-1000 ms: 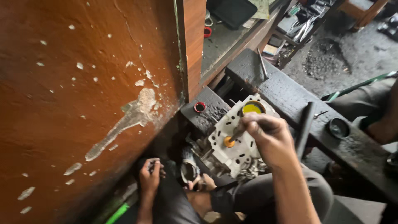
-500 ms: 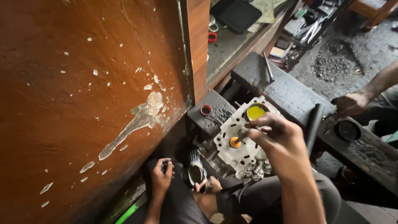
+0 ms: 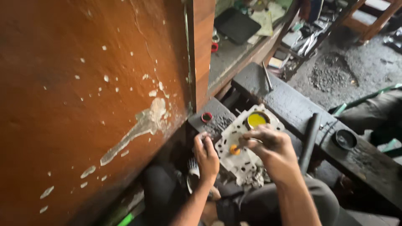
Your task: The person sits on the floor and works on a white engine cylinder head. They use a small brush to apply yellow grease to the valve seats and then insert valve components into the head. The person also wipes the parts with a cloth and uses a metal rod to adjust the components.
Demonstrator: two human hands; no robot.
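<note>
Single head view, you look steeply down from above your own forearms, close in, facing a dark workbench [image 3: 289, 104] at centre right, brown wall [image 3: 83, 96] filling the frame's left half

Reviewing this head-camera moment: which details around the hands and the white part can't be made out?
- Head view: what the right hand grips; its fingers cover all but a thin stem reaching the orange spot.
- Near end of the white metal part: hidden behind the right wrist.
- Left hand: fingertips at the part's edge, contact unclear, blurred.
- Items below the left hand: dark, too small.
</note>
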